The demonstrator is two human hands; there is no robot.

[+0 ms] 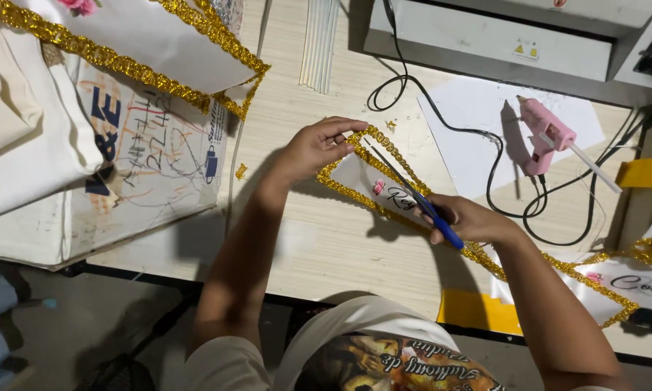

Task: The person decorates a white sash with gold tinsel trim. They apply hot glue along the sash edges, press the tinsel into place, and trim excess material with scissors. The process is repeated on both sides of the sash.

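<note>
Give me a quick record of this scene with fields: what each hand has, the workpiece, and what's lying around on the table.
left hand: pinches the top corner of the white sash
right hand: holds blue-handled scissors, blades lying across the sash
workpiece: white sash edged with gold trim, a small pink flower on it
glue gun: pink, on white paper, black cord attached
glue sticks: bundle at the table's far edge
table: light wood

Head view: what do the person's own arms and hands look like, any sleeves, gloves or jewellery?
Both arms are bare from the upper arm down. The left hand and right hand wear no gloves, and no rings, watch or bracelets show. Short white sleeves of a T-shirt with a brownish printed picture on its front sit at the shoulders.
</note>
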